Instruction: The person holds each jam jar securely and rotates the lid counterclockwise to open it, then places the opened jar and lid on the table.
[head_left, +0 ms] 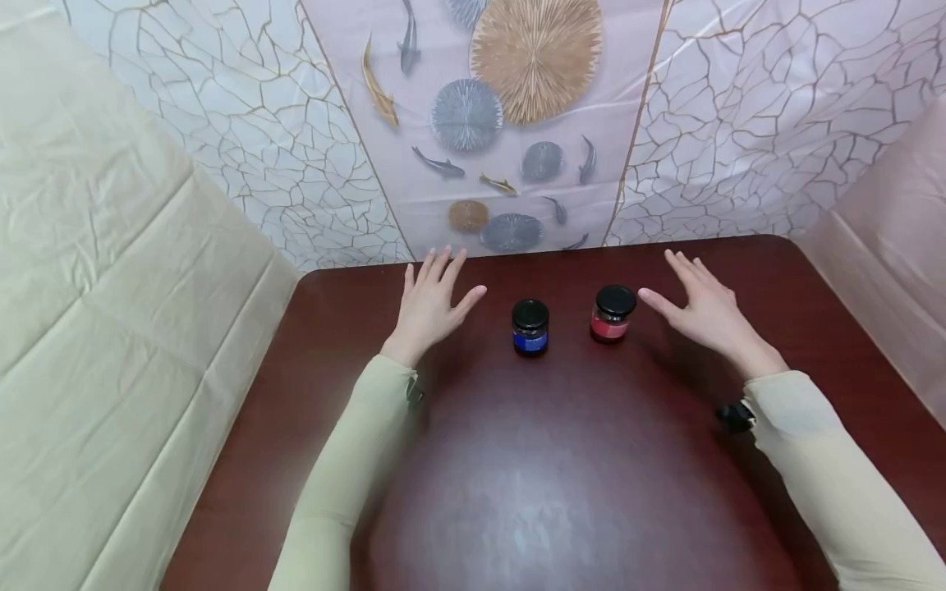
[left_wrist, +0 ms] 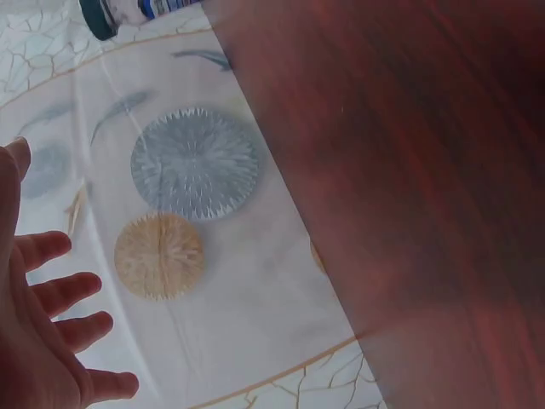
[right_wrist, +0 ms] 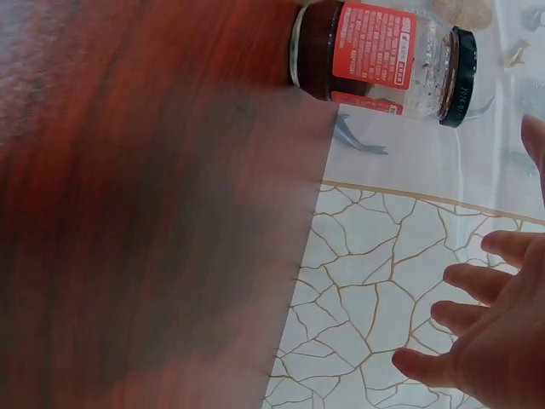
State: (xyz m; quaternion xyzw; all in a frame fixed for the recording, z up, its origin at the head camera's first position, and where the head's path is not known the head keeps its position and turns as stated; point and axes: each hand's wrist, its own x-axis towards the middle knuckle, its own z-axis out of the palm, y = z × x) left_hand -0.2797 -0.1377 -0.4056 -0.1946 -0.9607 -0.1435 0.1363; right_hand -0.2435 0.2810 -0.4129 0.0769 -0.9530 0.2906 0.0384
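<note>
Holds left hand (head_left: 428,309) and right hand (head_left: 711,315) spread, gripping nothing, either side of blue-labelled glass jar (head_left: 530,330) and, nearer the right hand, red-labelled glass jar (head_left: 610,320), upright toward the far edge (head_left: 547,258) of the surface (head_left: 547,460); best to close gently round each jar, below the lids (head_left: 530,312), and move nearward, with more open room there

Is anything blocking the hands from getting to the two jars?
Nothing visible is. Only table shows between the left hand and the blue-labelled jar; nothing stands between the right hand and the red-labelled jar.
</note>
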